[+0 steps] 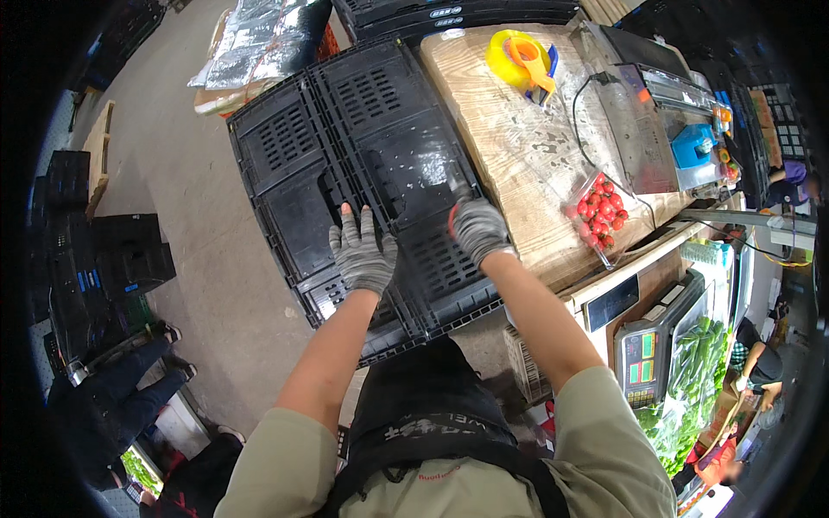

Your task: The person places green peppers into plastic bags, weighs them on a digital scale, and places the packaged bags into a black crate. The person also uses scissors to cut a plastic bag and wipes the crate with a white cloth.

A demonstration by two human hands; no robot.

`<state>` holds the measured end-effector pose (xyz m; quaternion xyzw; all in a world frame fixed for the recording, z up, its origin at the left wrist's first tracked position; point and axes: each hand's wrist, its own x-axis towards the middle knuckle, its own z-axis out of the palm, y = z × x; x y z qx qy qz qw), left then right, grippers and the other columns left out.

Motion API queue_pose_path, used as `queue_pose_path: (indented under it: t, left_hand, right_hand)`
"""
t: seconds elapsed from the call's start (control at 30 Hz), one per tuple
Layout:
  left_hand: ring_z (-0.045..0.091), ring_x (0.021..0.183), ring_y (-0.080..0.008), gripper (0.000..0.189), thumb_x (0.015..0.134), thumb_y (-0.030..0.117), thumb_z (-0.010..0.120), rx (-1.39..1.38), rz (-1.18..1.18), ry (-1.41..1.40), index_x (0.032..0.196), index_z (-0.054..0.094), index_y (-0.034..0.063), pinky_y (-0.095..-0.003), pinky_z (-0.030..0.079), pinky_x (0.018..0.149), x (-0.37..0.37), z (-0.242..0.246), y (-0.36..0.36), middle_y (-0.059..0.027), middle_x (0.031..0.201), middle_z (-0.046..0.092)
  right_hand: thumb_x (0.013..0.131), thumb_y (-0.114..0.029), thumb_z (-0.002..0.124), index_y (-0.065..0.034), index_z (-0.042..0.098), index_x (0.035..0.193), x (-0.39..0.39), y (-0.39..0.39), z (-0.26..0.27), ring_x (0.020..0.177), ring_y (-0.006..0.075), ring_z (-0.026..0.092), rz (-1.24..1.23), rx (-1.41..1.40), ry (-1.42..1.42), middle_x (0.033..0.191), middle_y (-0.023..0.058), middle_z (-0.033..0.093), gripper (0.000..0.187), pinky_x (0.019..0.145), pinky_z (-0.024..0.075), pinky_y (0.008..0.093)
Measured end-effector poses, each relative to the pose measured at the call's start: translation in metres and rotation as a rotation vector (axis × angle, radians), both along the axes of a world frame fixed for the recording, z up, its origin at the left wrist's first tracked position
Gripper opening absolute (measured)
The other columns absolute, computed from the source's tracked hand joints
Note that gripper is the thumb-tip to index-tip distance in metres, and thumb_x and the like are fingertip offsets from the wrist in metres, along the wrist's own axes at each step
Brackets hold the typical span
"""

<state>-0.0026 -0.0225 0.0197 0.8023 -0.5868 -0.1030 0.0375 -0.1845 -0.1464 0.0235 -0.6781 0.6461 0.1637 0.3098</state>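
Observation:
A black plastic folding crate (pixel 401 162) lies before me, its slotted lid panels facing up. My left hand (pixel 364 252), in a grey striped knit glove, rests flat on the lid near the middle seam with fingers spread. At least one fingertip pokes bare from that glove. Near the crate's right edge my right hand (pixel 480 230), gloved alike, is curled around a small tool, of which a red part (pixel 452 220) shows. A blurred greyish tip points away from me over the lid; its exact kind cannot be told. White specks and a wet-looking sheen mark the lid there.
Right of the crate, a wooden tabletop (pixel 537 149) carries a yellow tape dispenser (pixel 521 59), a clear box of cherry tomatoes (pixel 599 210) and a metal wrapping machine (pixel 641 129) with a cable. A scale (pixel 647 349) and bagged greens (pixel 696 362) stand nearer. Other people work at both sides.

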Motion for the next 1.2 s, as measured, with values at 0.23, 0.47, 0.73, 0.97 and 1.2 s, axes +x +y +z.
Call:
queue_pose_path:
  t: [0.23, 0.47, 0.73, 0.97, 1.2]
  left_hand:
    - [0.013, 0.139, -0.0262, 0.066, 0.084, 0.041, 0.042, 0.013, 0.024, 0.021, 0.139, 0.031, 0.0061, -0.0465, 0.009, 0.111, -0.002, 0.002, -0.003, -0.0212, 0.148, 0.013]
    - [0.013, 0.139, -0.0216, 0.062, 0.084, 0.036, 0.047, 0.011, 0.019, -0.069, 0.137, 0.033, 0.0083, -0.0426, 0.013, 0.111, 0.0, -0.009, -0.001, -0.0149, 0.149, 0.016]
    - [0.012, 0.139, -0.0224, 0.062, 0.085, 0.039, 0.042, 0.029, 0.023, -0.032, 0.138, 0.032, 0.0081, -0.043, 0.012, 0.111, -0.005, 0.008, -0.006, -0.0174, 0.148, 0.018]
    - [0.022, 0.136, -0.0305, 0.065, 0.081, 0.039, 0.047, -0.097, -0.001, -0.001, 0.136, 0.036, 0.0051, -0.0472, 0.016, 0.109, -0.006, 0.001, -0.004, -0.0231, 0.146, 0.02]
    - [0.026, 0.133, -0.0322, 0.063, 0.083, 0.039, 0.047, -0.128, 0.003, -0.047, 0.135, 0.037, 0.0047, -0.0443, 0.017, 0.11, -0.006, -0.004, 0.0, -0.0239, 0.145, 0.021]
  right_hand:
    - [0.094, -0.05, 0.021, -0.0013, 0.059, 0.11, 0.007, -0.001, 0.014, 0.101, 0.0316, 0.06, -0.299, 0.129, -0.064, 0.106, 0.0203, 0.062, 0.064, 0.086, 0.0462, 0.0417]
    - [0.096, -0.04, 0.029, -0.001, 0.06, 0.109, 0.01, 0.004, 0.031, 0.096, 0.0307, 0.062, -0.095, 0.017, -0.035, 0.103, 0.0219, 0.062, 0.052, 0.082, 0.0493, 0.041]
    - [0.092, -0.049, 0.027, -0.0044, 0.056, 0.117, 0.017, 0.0, 0.037, 0.096, 0.0331, 0.061, -0.309, 0.12, -0.04, 0.106, 0.0198, 0.061, 0.058, 0.082, 0.0483, 0.0414]
    - [0.093, -0.021, 0.033, -0.0042, 0.04, 0.131, -0.005, 0.013, 0.003, 0.089, 0.0347, 0.062, -0.095, 0.003, -0.065, 0.103, 0.0222, 0.061, 0.042, 0.076, 0.0496, 0.0422]
    - [0.089, -0.018, 0.039, -0.0025, 0.042, 0.129, -0.024, 0.018, 0.048, 0.084, 0.0359, 0.062, 0.018, 0.031, -0.152, 0.094, 0.0219, 0.062, 0.043, 0.071, 0.0502, 0.0423]
